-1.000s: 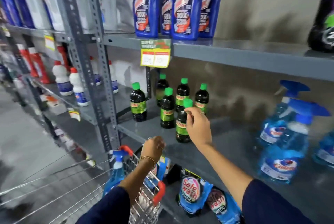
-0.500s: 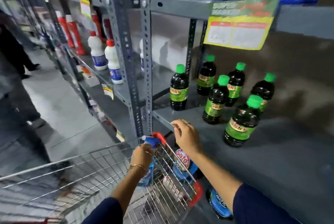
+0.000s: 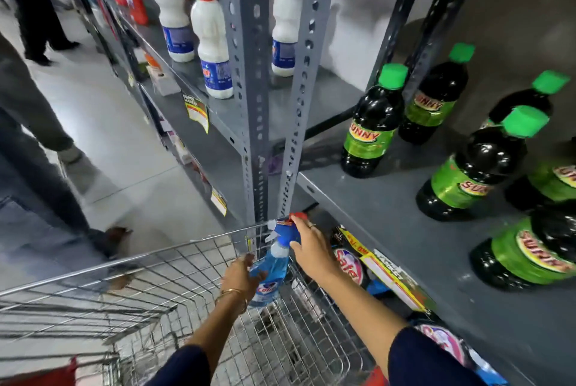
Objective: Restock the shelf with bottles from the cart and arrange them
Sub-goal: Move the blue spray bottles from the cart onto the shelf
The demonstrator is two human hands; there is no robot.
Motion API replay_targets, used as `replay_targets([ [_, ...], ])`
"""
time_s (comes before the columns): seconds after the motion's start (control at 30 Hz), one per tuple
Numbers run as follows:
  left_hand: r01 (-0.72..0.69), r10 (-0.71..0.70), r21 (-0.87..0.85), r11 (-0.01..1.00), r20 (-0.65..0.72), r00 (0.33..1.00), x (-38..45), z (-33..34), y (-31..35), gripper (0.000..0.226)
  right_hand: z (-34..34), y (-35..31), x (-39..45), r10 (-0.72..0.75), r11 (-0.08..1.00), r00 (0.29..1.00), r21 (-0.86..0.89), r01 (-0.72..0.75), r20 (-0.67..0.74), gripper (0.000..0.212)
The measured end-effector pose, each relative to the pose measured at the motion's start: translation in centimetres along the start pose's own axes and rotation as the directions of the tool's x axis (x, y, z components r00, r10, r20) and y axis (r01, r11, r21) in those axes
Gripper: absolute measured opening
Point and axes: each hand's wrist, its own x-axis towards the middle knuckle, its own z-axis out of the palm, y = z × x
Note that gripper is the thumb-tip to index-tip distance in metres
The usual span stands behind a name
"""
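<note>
At the lower centre of the frame, the left hand (image 3: 239, 275) wraps around the body of a clear blue spray bottle with a blue trigger head (image 3: 270, 270), inside the silver wire shopping cart (image 3: 131, 289); the right hand (image 3: 311, 245) clasps its trigger head. At right, dark green-capped bottles with green labels (image 3: 371, 124) stand on the grey metal shelf (image 3: 405, 229)

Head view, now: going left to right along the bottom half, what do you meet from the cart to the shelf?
Wire cart → left hand → blue spray bottle → right hand → green-labelled dark bottle on the shelf.
</note>
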Motion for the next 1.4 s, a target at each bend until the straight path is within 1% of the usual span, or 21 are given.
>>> replay_targets([
  [0.1, 0.022, -0.026, 0.049, 0.999, 0.068, 0.997, 1.4, 0.9, -0.1, 0.055, 1.0, 0.5, 1.2, 0.052, 0.995, 0.996, -0.085, -0.046, 0.067, 0.065],
  [0.27, 0.045, -0.065, 0.136, 0.99, 0.15, 0.986, 3.6, 2.3, -0.2, 0.058, 1.5, 1.2, 1.8, -0.002, 0.991, 0.999, -0.134, 0.009, 0.049, 0.07],
  [0.33, 0.035, -0.072, 0.21, 0.977, 0.173, 0.982, 4.1, 2.8, -0.2, 0.056, 1.5, 1.3, 1.6, -0.006, 0.991, 0.998, -0.13, 0.014, 0.058, 0.07],
  [0.4, 0.011, -0.055, 0.256, 0.967, 0.168, 0.984, 4.4, 3.1, -0.3, 0.056, 1.3, 1.3, 1.3, 0.025, 0.993, 0.999, -0.115, -0.022, 0.025, 0.061],
  [0.47, -0.027, -0.03, 0.293, 0.956, 0.186, 0.982, 4.4, 3.6, -0.5, 0.06, 1.1, 1.2, 0.9, 0.032, 0.993, 0.999, -0.111, -0.034, -0.024, 0.043],
  [0.53, -0.064, -0.002, 0.327, 0.943, 0.197, 0.98, 3.9, 4.2, -1.0, 0.064, 0.9, 1.1, 0.3, 0.019, 0.991, 1.0, -0.134, -0.022, -0.025, 0.028],
  [0.6, -0.085, 0.024, 0.33, 0.94, 0.184, 0.983, 3.2, 4.7, -1.5, 0.063, 0.7, 1.1, -0.4, -0.01, 0.987, 1.0, -0.162, 0.01, 0.0, 0.022],
  [0.73, -0.08, 0.03, 0.333, 0.94, 0.151, 0.988, 1.8, 4.6, -1.9, 0.055, 0.5, 0.4, -1.8, -0.11, 0.97, 0.993, -0.215, 0.115, 0.037, 0.019],
  [0.83, -0.067, 0.028, 0.285, 0.956, 0.14, 0.99, 0.3, 3.8, -1.5, 0.053, -0.1, -0.8, -3.3, -0.167, 0.965, 0.985, -0.197, 0.171, 0.04, 0.019],
  [0.93, -0.092, 0.058, 0.213, 0.973, 0.159, 0.986, -1.4, 3.0, -0.9, 0.057, -1.3, -2.0, -5.0, -0.173, 0.975, 0.985, -0.14, 0.173, 0.018, 0.019],
  [1.0, -0.132, 0.106, 0.163, 0.978, 0.156, 0.982, -2.9, 2.4, -0.1, 0.061, -2.6, -2.6, -6.6, -0.168, 0.98, 0.986, -0.109, 0.166, -0.014, 0.02],
  [1.13, -0.168, 0.162, 0.046, 0.985, 0.119, 0.98, -6.6, 1.2, 2.0, 0.053, -5.8, -3.8, -9.7, -0.158, 0.986, 0.983, -0.073, 0.152, -0.088, 0.025],
  [1.23, -0.195, 0.199, -0.057, 0.979, 0.082, 0.977, -9.7, 0.4, 3.5, 0.055, -8.7, -5.0, -12.3, -0.16, 0.987, 0.975, -0.048, 0.154, -0.154, 0.029],
  [1.3, -0.263, 0.27, -0.097, 0.96, 0.071, 0.96, -12.1, -0.2, 5.1, 0.052, -10.9, -5.6, -14.5, -0.194, 0.981, 0.958, -0.016, 0.195, -0.212, 0.028],
  [1.4, -0.357, 0.368, -0.149, 0.922, 0.058, 0.928, -15.1, -0.4, 7.4, 0.04, -14.5, -6.2, -17.9, -0.194, 0.979, 0.938, 0.011, 0.205, -0.289, 0.028],
])
